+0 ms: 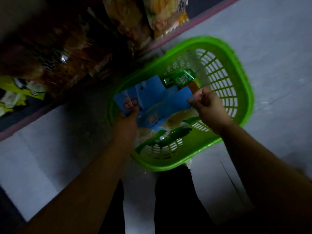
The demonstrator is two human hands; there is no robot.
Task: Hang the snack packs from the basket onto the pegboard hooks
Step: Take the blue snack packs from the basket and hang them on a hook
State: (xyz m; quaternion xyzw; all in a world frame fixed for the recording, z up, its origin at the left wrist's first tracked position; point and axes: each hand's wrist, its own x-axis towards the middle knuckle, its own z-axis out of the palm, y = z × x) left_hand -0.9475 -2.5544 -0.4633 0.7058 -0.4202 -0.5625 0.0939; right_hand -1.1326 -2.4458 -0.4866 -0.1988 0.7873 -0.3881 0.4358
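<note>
A bright green plastic basket (236, 85) stands on the grey tiled floor below me. Over its left half I hold a blue snack pack (157, 100) with both hands. My left hand (128, 122) grips its lower left edge, and my right hand (209, 107) pinches its right corner. A small green snack pack (180, 78) lies inside the basket just beyond the blue one. Another pack with green print (162, 139) lies under the blue pack near the basket's front wall. The pegboard hooks are not visible in this dim, blurred frame.
Shelving with a pink edge (177, 34) runs diagonally across the top left, full of dark snack bags (55, 53) and pale yellow ones (165, 14). Yellow-green packs (15, 95) sit at far left. My dark-trousered legs (175, 196) stand right behind the basket.
</note>
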